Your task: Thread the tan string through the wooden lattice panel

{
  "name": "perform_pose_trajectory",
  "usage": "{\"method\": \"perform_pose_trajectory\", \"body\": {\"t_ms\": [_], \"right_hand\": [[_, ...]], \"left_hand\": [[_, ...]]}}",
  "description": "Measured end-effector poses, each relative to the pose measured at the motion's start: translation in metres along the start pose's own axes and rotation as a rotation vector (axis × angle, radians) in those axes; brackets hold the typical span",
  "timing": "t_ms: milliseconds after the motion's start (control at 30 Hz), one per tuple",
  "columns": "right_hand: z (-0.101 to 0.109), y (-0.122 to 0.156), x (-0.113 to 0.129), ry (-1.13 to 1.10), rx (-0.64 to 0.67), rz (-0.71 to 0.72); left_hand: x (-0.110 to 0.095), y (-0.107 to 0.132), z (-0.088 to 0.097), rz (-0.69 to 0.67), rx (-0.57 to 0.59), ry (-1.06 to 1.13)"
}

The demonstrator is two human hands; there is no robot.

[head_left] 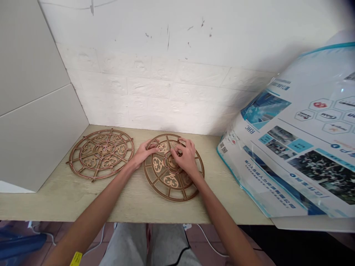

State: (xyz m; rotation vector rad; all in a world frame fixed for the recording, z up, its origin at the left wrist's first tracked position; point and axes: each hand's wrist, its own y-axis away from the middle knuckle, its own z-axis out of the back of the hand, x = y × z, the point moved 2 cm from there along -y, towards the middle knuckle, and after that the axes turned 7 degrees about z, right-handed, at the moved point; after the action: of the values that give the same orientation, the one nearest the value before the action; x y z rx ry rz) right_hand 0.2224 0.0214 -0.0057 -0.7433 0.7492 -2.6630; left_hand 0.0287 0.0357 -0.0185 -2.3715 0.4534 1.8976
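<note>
the left arm (91, 216) and right arm (224, 221) are bare and angle inward, converging ahead of the body. the left hand (144, 153) lies nearly flat, fingers stretched toward the right hand (186, 155), which sits just beside it, fingers curled downward.

The openwork trivet (169, 181) is matt tan-brown, a wheel of spokes and rings filled with heart-shaped scrolls around a central rosette. Left of it, a second trivet (101, 154) repeats that wheel pattern in shinier copper with pinkish edges. Under both, the tabletop (55, 199) is pale cream with faint wood grain. Behind the first trivet, the wall (155, 88) is white with a brick pattern. Right of it, a plastic bag (299, 147) is white, edged in teal, printed with blue panels, photos and hexagons.
</note>
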Motion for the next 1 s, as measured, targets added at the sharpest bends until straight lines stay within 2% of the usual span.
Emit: {"method": "perform_pose_trajectory", "body": {"t_ms": [233,533,1000], "right_hand": [[0.0,0.001,-0.007,0.047,-0.004,0.042],[0.004,-0.004,-0.014,-0.081,-0.014,0.017],[0.004,-0.005,-0.023,-0.11,0.02,0.067]], "left_hand": [[-0.002,0.001,0.0,0.004,0.017,0.011],[-0.004,0.003,-0.001,0.028,0.021,0.061],[-0.006,0.004,-0.002,0.031,0.028,0.077]]}}
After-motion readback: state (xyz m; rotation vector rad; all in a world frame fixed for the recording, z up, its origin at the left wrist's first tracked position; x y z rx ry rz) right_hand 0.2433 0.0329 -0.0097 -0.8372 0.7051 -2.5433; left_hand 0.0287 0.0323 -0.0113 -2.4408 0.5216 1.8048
